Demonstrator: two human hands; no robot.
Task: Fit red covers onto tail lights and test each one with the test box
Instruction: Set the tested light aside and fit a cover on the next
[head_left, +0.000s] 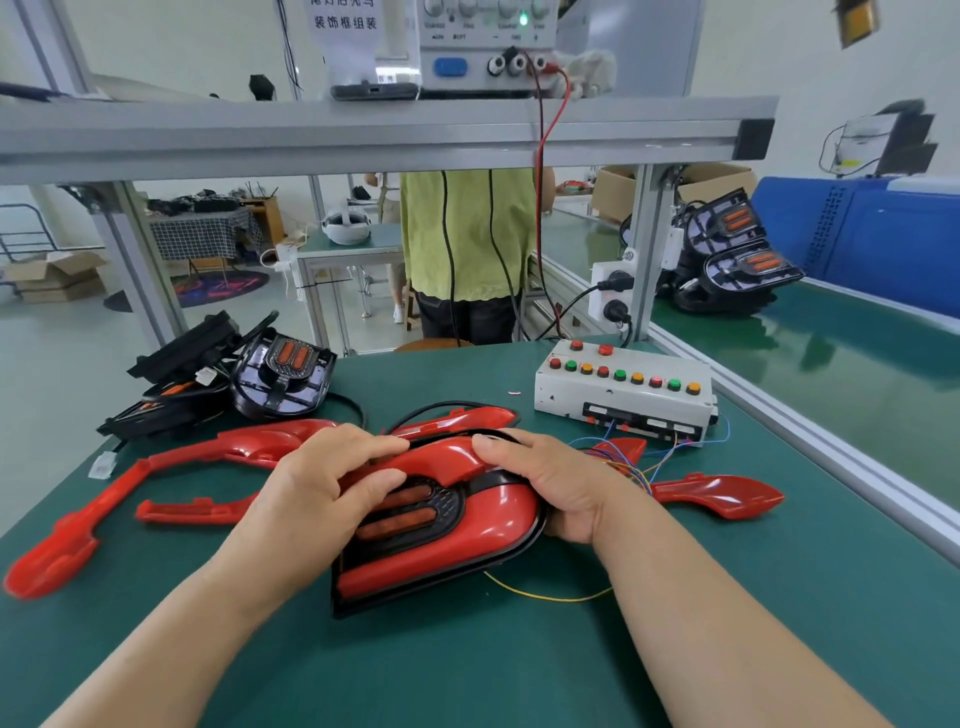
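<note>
Pressing a red cover (457, 535) down onto a tail light (449, 504) at the centre of the frame, a worker appears to be midway through the fitting step on a green-matted bench (493, 675). The left hand (332, 483) curls over the cover's left side, fingertips on its upper arm and just beside the amber lenses. The right hand (556, 483) wraps round the lamp's right end, thumb laid along the cover's top edge. The cover looks seated along the lower body, though whether every edge has clicked home cannot be told. Spare covers (228, 449) lie scattered to the left and right, and uncovered lamps (283, 379) wait at left of centre. The test box (623, 389), with its row of coloured buttons, sits right of centre beyond the right hand, untouched. The next move probably calls for firm, even pressure along the upper arm, then connecting the lamp to the box for its check.
</note>
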